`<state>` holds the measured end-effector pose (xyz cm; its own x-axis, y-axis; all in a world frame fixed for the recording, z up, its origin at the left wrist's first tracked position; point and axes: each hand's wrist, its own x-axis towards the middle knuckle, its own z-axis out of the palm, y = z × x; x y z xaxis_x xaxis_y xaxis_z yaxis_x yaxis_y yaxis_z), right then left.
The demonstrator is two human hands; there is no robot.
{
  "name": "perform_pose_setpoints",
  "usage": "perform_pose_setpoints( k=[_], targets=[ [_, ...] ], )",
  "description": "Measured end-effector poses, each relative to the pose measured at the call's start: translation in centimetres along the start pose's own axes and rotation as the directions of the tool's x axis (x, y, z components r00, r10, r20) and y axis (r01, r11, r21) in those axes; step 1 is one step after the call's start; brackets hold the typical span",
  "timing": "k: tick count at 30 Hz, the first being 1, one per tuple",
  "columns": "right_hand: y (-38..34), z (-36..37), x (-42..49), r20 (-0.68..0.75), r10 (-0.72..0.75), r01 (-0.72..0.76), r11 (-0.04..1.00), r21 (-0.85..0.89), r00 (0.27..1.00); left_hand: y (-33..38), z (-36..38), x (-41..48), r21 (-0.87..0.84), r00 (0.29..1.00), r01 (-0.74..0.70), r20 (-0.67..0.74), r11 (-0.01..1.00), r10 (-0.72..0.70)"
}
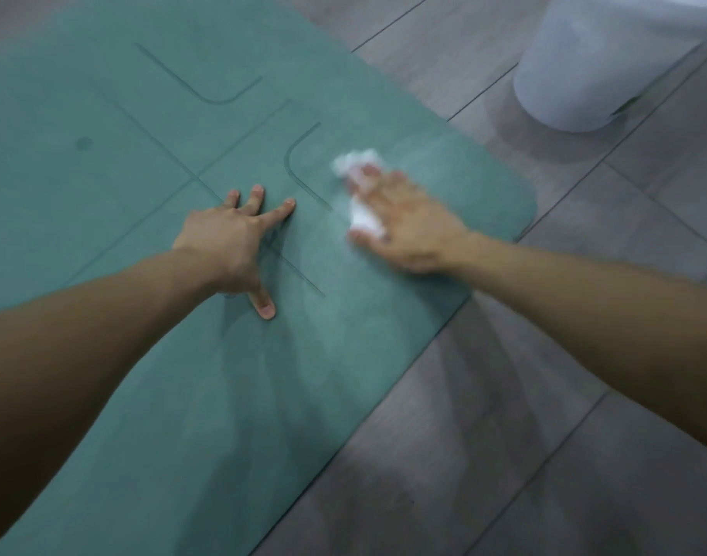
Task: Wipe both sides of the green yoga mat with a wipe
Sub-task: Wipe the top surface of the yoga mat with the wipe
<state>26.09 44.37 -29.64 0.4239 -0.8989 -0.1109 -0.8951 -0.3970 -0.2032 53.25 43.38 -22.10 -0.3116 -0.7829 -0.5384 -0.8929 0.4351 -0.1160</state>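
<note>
Pressing palm-down with fingers outstretched, blurred right grip on a crumpled white wipe near a rounded corner of the green yoga mat, left grip splayed flat on the mat beside it, grey plank floor beneath, white bin beyond.

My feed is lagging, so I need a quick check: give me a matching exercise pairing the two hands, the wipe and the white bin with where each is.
1 left hand
2 right hand
3 wipe
4 white bin

A on the floor, beside the mat
B flat on bare mat, fingers spread
C crumpled under a hand
D on the wipe, near the mat's rounded corner

Pairs: 1-B, 2-D, 3-C, 4-A
</note>
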Motion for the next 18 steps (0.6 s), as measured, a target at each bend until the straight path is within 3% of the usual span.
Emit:
perform_pose_setpoints(
  k=[3, 5, 6, 8, 10, 11, 15, 17, 18],
  targets=[
    [5.7, -3.0, 2.6, 0.053, 0.396, -0.395, 0.918, -0.033, 0.917, -0.1, -0.1, -0.1, -0.009, 1.0, 0.017, 0.008, 1.0, -0.017],
    [4.3, -3.0, 3.2, 0.058, 0.441, -0.442, 0.897, -0.011, 0.895, 0.0, -0.2, -0.1, -0.018, 1.0, 0.021, 0.006, 1.0, -0.021],
    [2.1, -2.2, 3.0, 0.036, 0.381, -0.382, 0.924, 0.014, 0.924, 0.0, -0.2, -0.1, -0.022, 1.0, 0.018, 0.007, 1.0, -0.018],
    [-4.0, 0.7, 1.1, -0.025, 0.113, -0.112, 0.993, 0.034, 0.993, 0.0, -0.1, -0.2, -0.021, 1.0, 0.026, 0.001, 0.999, -0.026],
    [-9.8, 2.8, -1.1, -0.031, -0.176, 0.177, 0.984, 0.037, 0.984, 0.0, -0.1, -0.3, -0.006, 0.999, 0.034, -0.013, 0.999, -0.034],
    [-12.0, 3.4, -2.1, -0.019, -0.252, 0.253, 0.967, 0.036, 0.967, 0.0, -0.1, -0.3, -0.001, 0.999, 0.034, -0.013, 0.999, -0.034],
    [-12.6, 3.9, -2.7, 0.005, -0.348, 0.348, 0.937, 0.023, 0.937, -0.1, -0.1, -0.5, -0.006, 0.999, 0.044, -0.018, 0.999, -0.044],
    [-9.4, 3.0, -1.4, -0.001, -0.26, 0.26, 0.966, 0.019, 0.966, 0.0, 0.0, -0.6, 0.003, 0.999, 0.043, -0.022, 0.999, -0.043],
    [-7.1, 2.2, -0.3, -0.025, -0.128, 0.129, 0.991, 0.033, 0.991, 0.0, 0.1, -0.6, 0.003, 0.999, 0.04, -0.023, 0.999, -0.04]
  ],
)
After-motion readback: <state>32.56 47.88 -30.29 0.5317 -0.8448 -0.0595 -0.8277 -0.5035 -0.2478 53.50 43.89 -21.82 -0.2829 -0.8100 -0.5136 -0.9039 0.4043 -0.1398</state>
